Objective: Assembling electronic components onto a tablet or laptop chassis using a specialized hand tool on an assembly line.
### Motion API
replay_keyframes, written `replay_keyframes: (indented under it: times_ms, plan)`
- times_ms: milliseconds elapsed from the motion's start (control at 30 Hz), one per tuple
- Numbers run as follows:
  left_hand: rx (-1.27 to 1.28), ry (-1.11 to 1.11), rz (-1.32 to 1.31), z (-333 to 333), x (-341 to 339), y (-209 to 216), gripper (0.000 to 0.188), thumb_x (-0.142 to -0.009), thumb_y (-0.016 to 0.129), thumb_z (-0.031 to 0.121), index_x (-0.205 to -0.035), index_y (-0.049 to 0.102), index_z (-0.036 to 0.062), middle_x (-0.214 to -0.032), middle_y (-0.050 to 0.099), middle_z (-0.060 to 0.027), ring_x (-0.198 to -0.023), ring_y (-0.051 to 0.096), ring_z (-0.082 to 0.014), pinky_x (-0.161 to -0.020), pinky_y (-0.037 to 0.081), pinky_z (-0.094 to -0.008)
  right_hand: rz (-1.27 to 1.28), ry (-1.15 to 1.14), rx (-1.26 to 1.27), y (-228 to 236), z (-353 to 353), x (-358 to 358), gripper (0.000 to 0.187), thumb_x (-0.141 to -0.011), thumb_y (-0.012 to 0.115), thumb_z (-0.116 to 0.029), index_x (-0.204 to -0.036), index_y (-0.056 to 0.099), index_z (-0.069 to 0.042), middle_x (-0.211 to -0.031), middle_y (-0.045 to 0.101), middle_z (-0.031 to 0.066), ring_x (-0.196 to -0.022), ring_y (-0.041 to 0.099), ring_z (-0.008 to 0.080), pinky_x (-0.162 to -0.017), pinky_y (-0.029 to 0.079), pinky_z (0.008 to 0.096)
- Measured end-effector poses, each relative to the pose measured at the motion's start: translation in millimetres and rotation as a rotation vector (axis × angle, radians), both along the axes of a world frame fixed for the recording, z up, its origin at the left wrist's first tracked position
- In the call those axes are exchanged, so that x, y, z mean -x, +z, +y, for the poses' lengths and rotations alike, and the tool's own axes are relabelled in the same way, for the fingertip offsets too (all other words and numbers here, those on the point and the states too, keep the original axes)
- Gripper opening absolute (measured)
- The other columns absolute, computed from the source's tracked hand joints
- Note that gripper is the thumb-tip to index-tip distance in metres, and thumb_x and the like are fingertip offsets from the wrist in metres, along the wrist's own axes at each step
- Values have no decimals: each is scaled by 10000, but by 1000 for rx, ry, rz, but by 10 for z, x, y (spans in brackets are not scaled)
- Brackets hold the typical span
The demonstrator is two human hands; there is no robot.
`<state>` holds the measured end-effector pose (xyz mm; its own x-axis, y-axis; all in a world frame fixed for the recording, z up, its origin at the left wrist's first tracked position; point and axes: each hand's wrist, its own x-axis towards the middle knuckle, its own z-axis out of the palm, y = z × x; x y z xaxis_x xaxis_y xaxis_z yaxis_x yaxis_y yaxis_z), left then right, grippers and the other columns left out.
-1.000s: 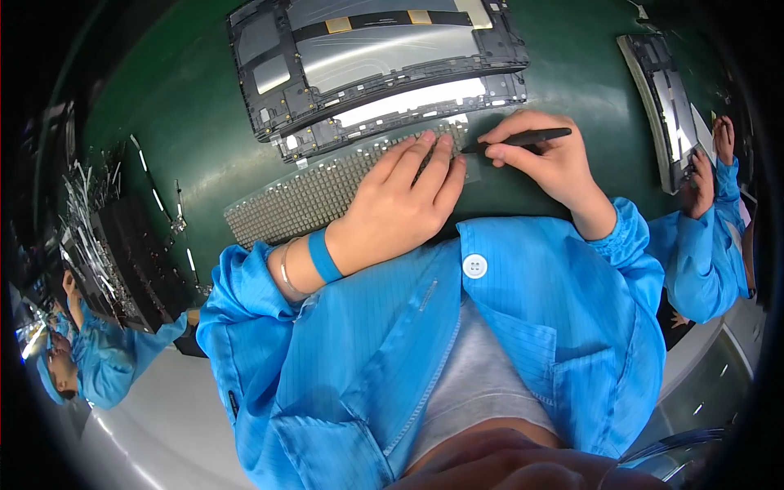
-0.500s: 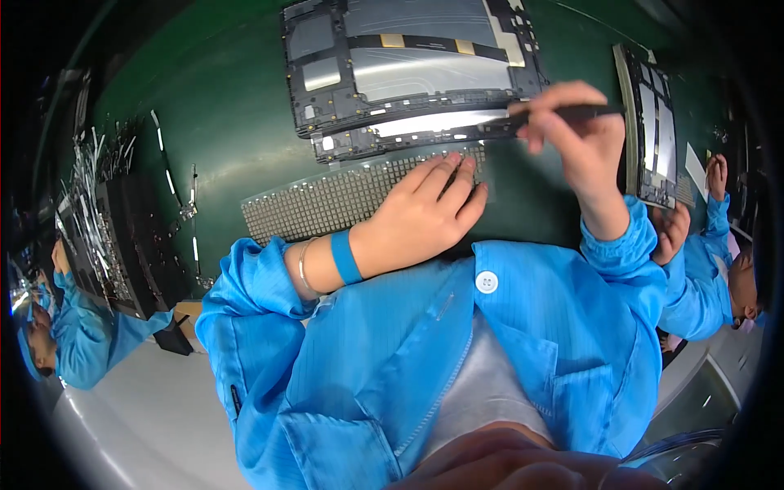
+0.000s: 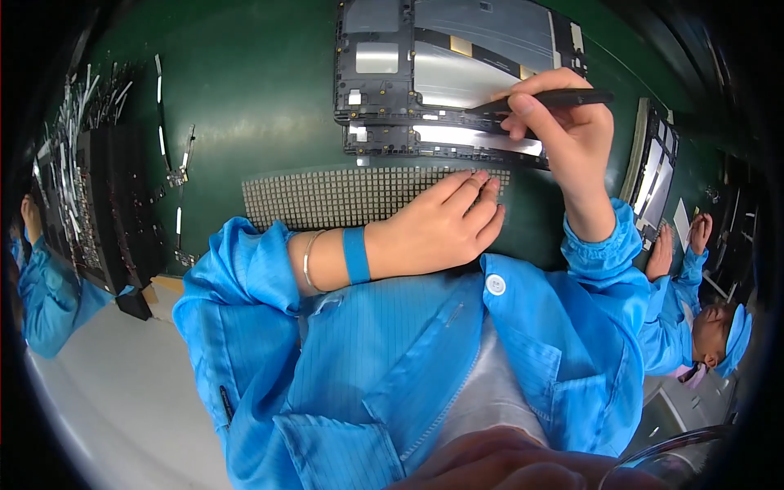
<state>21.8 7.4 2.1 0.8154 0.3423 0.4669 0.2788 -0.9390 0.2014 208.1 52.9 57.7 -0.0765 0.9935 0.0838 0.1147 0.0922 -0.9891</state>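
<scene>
My right hand (image 3: 576, 135) pinches black tweezers (image 3: 563, 99), their pointed end reaching left to the near edge of a black device frame (image 3: 380, 91) with silver panels. A narrower part of frame with a bright strip (image 3: 457, 137) lies along that near edge, partly behind my fingers. Whether the tips grip anything is too small to tell. My left hand (image 3: 449, 216) rests with fingers extended on the right end of a clear sheet of small grey square pads (image 3: 327, 200). It holds nothing that I can see.
Thin cable pieces (image 3: 177, 173) lie left on the green table (image 3: 245, 98). Beyond them stands a black rack (image 3: 114, 204) bristling with silvery strips. On the right are stacked similar frames (image 3: 653, 167) beside a co-worker's hands (image 3: 660, 253). Another person's sleeve shows far left.
The view has turned slightly. The tweezers' end has moved left along the frame's near edge. My left hand stays on the sheet. The co-worker's hands on the right have shifted.
</scene>
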Motion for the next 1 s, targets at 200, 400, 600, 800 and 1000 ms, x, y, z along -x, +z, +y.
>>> replay_keyframes:
  times_ms: [200, 400, 600, 800, 1000]
  plan:
    - [1, -1, -8, 0, 11, -14, 292, -777, 566, 197, -1007, 678, 58, -1121, 647, -157, -1038, 618, -287, -949, 485, -375, -47, 12, -38, -20, -13, -10, 102, -882, 676, -36, -969, 663, 17, -837, 671, 63, -681, 629, 86, -588, 511, 202]
    - [-17, 0, -21, -5, 16, -25, 291, -775, 565, 199, -1002, 678, 56, -1100, 654, -157, -1027, 620, -288, -948, 486, -379, -31, 23, -66, -15, -20, 14, 113, -881, 675, -30, -978, 653, 24, -866, 673, 75, -723, 635, 94, -614, 536, 214]
    - [-11, -3, -19, -6, 15, -35, 297, -776, 562, 200, -1006, 675, 50, -1104, 652, -163, -1029, 619, -292, -942, 489, -387, -48, 39, -48, -9, -24, -2, 126, -882, 675, -34, -991, 650, 25, -885, 673, 74, -734, 636, 95, -623, 548, 213]
    - [-21, -17, 7, 3, 26, -16, 309, -777, 560, 202, -1017, 669, 42, -1114, 644, -170, -1035, 615, -297, -940, 490, -392, -100, 55, -127, 17, -64, 56, 144, -843, 698, 5, -979, 655, 28, -892, 679, 83, -754, 653, 115, -629, 549, 213]
    - [-10, -21, 3, -23, 15, -28, 316, -759, 569, 208, -1014, 667, 48, -1105, 643, -177, -1025, 617, -297, -936, 491, -393, -549, 231, -774, 14, -50, 79, 272, -671, 802, 9, -904, 663, 26, -876, 690, 165, -748, 690, 284, -614, 550, 319]
